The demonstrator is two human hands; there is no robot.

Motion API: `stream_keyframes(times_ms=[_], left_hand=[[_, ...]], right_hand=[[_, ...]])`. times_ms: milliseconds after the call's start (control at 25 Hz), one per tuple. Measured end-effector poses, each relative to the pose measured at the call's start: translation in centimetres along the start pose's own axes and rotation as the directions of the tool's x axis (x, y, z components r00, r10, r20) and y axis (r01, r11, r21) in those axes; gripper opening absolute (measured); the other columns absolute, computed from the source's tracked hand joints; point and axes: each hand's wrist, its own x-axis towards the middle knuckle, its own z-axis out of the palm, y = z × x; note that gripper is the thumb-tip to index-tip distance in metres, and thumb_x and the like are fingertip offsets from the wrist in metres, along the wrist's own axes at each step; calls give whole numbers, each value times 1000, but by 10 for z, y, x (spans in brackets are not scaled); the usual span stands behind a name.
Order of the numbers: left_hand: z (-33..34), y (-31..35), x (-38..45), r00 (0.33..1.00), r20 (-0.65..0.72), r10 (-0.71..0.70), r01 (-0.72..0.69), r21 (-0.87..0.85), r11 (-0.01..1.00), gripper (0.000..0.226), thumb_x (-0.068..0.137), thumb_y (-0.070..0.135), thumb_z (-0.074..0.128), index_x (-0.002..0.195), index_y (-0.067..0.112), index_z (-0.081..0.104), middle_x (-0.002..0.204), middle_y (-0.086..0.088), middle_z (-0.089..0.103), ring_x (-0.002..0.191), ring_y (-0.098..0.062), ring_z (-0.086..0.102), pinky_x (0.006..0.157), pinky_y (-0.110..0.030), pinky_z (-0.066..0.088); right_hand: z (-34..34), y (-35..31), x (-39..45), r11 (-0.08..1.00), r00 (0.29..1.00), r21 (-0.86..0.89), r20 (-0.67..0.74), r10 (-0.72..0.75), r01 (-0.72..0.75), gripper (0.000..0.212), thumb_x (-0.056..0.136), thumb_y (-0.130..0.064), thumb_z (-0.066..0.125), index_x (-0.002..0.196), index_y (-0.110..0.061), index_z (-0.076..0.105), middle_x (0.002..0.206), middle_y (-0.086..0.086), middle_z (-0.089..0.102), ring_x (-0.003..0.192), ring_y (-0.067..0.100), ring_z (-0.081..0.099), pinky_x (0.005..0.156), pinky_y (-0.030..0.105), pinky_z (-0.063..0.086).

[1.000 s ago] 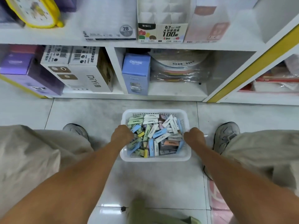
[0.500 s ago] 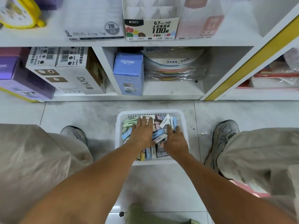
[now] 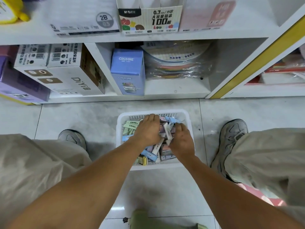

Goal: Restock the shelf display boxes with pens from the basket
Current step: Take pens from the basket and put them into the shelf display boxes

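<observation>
The right hand (image 3: 181, 140) curls its fingers round a white pack (image 3: 168, 131) at the middle of the pile, thumb side toward the left hand; how many packs it grips is hard to tell. The left hand (image 3: 147, 131) lies palm down on the pile with its fingers bent over the far packs, and whether they grip anything underneath cannot be told, since the hand hides them. Both hands cover much of the small pastel packs (image 3: 132, 127) (green, blue, pink and white) that fill the white plastic basket (image 3: 152, 167). The basket sits on the pale tiled floor (image 3: 79, 116) between two grey shoes (image 3: 231, 138), in front of the white shelf unit (image 3: 148, 38). On the upper shelf a display box (image 3: 151, 20) printed 0.7 HB is cut off by the top edge, so its compartments barely show.
</observation>
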Motion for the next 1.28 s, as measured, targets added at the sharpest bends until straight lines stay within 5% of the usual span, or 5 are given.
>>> stream_keyframes(times_ms=[200,400,560,1000,1280], left_hand=[[6,26,14,994,112,-17,14,31,999,92,77,33,75,148,10,21,141,-16,31,133,-34,34,102,-46,40],[14,13,17,986,164,-35,3,191,982,84,74,53,68,139,12,35,136,-12,42,130,-32,37,109,-56,28],[15,9,15,972,217,-90,50,184,982,91,67,55,71,140,15,35,136,-11,42,130,-33,37,109,-52,31],[12,12,14,941,312,-130,131,19,991,87,65,26,81,135,6,32,88,-2,55,86,-26,57,63,-30,43],[18,15,16,930,294,-219,226,8,974,89,72,35,77,139,2,28,96,-8,61,98,-30,62,76,-36,52]], right_hand=[[5,-1,16,958,960,-281,280,28,54,97,84,-46,72,153,0,21,156,16,30,140,31,31,116,36,25],[4,-4,19,990,971,110,214,-109,87,38,87,-5,62,125,-13,62,129,5,62,120,26,52,96,18,40],[1,-10,10,927,987,373,157,-19,-42,36,81,7,59,109,-15,62,103,4,71,94,22,67,78,22,50],[-2,2,23,953,959,265,272,74,-149,46,83,4,60,124,-17,61,117,5,66,109,26,62,89,28,49],[6,-6,25,971,942,145,307,138,-190,51,85,-14,64,134,-18,48,130,12,54,117,33,56,98,40,48]])
